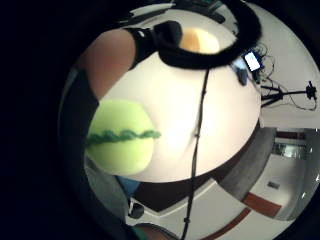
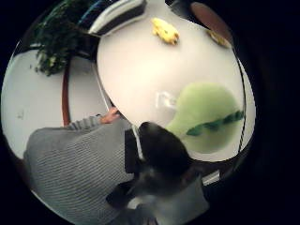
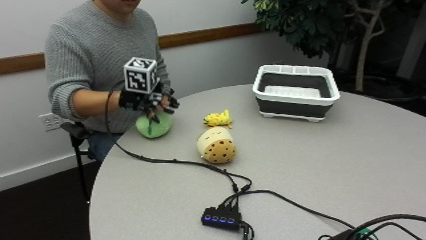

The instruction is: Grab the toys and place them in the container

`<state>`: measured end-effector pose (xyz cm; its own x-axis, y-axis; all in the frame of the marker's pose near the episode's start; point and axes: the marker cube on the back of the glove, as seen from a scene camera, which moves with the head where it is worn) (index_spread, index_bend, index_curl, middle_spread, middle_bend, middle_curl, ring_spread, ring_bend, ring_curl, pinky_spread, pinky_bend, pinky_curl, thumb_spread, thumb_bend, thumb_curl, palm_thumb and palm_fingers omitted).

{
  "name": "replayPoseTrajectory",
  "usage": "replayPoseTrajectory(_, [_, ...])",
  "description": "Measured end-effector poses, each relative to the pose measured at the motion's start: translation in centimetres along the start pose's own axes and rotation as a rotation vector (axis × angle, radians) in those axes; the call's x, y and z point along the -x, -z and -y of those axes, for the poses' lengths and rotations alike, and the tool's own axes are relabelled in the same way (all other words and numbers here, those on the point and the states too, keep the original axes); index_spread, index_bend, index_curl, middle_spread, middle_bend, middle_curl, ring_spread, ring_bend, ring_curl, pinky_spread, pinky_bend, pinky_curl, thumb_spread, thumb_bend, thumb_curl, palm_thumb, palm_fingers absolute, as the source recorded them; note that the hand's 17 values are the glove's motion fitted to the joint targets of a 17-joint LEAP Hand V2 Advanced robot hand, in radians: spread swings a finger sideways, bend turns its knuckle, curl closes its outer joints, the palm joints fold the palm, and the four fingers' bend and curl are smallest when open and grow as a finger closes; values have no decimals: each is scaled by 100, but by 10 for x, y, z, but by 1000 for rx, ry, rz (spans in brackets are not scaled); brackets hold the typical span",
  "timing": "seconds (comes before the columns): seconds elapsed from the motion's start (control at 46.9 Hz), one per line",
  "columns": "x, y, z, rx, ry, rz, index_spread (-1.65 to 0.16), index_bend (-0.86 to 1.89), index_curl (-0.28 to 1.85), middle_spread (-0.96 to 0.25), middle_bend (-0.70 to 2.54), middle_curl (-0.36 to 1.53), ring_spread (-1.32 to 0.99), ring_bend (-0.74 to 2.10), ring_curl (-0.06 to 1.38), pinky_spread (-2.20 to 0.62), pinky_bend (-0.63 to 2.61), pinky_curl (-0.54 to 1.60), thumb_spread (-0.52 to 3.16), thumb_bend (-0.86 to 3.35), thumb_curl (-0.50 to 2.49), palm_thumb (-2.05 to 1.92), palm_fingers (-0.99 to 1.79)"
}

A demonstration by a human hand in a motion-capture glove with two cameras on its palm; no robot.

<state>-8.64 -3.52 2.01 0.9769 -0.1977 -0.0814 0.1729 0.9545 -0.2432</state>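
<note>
The gloved right hand [image 3: 148, 101], fingers seemingly relaxed, hovers over the soft-looking round green plush toy [image 3: 154, 125]; best grasped around its middle.

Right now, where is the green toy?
In the outside view the green toy lies on the table near the person's edge, just under the gloved right hand, with the yellow toy and tan toy nearby.
</note>
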Motion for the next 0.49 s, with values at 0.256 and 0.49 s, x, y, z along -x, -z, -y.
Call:
replayPoseTrajectory(0.256, [34,-89,-26,116,5,-53,-38,13,29,-16,13,20,-10,22,20,6,108,40,120,0,19,3,-5])
replayPoseTrajectory(0.49, [29,-73,-12,-171,9,-4,-41,19,29,-19,37,27,-24,60,28,-7,90,32,132,10,31,26,54])
